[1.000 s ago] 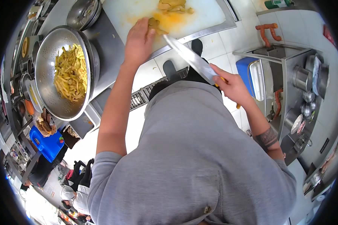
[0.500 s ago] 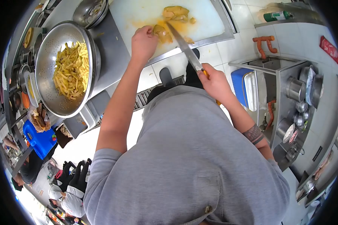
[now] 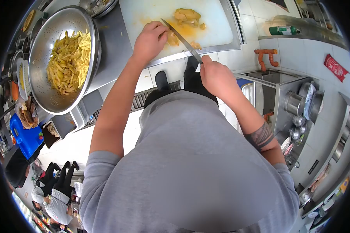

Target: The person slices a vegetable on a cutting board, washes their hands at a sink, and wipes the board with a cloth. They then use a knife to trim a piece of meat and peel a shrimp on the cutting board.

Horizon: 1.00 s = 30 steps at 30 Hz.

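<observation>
My right hand (image 3: 217, 77) is wrapped around the handle of a long kitchen knife (image 3: 184, 43). Its blade points up and left across the white cutting board (image 3: 144, 9), with the tip close to my left fingers. My left hand (image 3: 149, 40) is closed, fingertips bent against a yellow-stained piece of meat that looks like chicken (image 3: 172, 39); the hand partly covers it. Farther up the board lies a larger piece of the same meat (image 3: 187, 16), with small scraps and orange-yellow juice around it.
Left of the board, a big steel colander (image 3: 37, 73) holds many yellow strips (image 3: 70, 62). Behind it stands another metal bowl (image 3: 99, 7). A steel rack with pots (image 3: 294, 103) is on the right. Other people (image 3: 56, 198) are at lower left, beyond a blue board or tray (image 3: 25, 136).
The knife has shifted left, its tip now beside my left fingers, and my right hand has moved slightly up. My left hand stays at the meat. The whole view has shifted a little.
</observation>
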{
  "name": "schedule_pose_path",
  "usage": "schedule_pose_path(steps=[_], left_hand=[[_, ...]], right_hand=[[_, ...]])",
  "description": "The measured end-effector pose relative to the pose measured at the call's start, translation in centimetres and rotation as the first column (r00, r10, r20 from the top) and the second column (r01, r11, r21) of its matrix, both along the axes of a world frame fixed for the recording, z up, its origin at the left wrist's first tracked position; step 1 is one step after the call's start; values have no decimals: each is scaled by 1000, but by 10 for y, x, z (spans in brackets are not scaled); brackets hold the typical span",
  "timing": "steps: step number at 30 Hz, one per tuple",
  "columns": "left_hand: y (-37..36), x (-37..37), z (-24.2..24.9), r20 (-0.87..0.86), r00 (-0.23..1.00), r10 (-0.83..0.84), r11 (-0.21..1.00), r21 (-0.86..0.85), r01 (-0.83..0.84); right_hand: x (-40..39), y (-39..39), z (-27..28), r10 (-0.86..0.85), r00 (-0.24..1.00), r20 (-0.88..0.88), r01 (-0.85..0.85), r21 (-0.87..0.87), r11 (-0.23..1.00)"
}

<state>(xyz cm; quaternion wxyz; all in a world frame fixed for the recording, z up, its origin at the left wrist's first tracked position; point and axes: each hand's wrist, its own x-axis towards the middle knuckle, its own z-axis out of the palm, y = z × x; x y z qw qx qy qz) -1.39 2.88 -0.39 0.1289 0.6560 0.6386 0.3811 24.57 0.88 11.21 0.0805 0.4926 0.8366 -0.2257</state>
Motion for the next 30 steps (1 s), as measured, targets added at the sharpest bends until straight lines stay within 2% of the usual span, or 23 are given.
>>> schedule_pose_path(steps=[2, 6, 7, 8, 12, 14, 18, 20, 21, 23, 25, 27, 29, 30], left_hand=[[0, -4, -5, -44, 995, -85, 995, -54, 83], [-5, 17, 5, -106, 994, 19, 998, 67, -12], [-10, 28, 4, -160, 983, -95, 992, 69, 107], [-14, 40, 3, -214, 956, -203, 973, 64, 221], [-15, 80, 0, -195, 962, -189, 953, 200, 227], [-12, 84, -11, -233, 935, -267, 958, 38, 283], [-18, 73, -3, -193, 928, -320, 946, -6, 325], [-16, 50, 12, -196, 969, -150, 967, 177, 185], [-13, 39, 16, -199, 967, -162, 965, 173, 197], [-9, 17, 15, -284, 958, -43, 988, 131, 83], [-15, 4, 5, -317, 947, -51, 983, 150, 103], [-15, 0, 1, -351, 934, -63, 978, 162, 128], [-21, 7, 2, -33, 994, 109, 991, 87, -106], [-20, 10, 2, -32, 993, 110, 991, 85, -107]], right_hand=[[-3, 8, 4, 30, 999, 32, -31, 24, 999], [-6, 31, 33, 81, 988, 131, -89, 50, 995], [-4, 35, 41, 86, 987, 139, -94, 50, 994], [-2, 38, 48, 34, 993, 116, -46, 96, 994], [9, 44, 61, -95, 995, 35, 88, 165, 982], [16, 45, 61, -138, 990, -32, 142, 160, 977], [23, 36, 52, -147, 986, -78, 160, 189, 969], [23, 29, 46, -149, 986, -79, 157, 117, 981], [23, 26, 39, -161, 983, -83, 170, 113, 979], [22, 19, 24, -133, 987, -93, 140, 72, 988], [16, 15, 17, -89, 992, -88, 97, 94, 991], [10, 10, 14, -68, 995, -75, 70, 30, 997], [8, 10, 8, -42, 996, -81, 44, 15, 999], [4, 11, 7, -22, 999, -46, 23, 26, 999]])
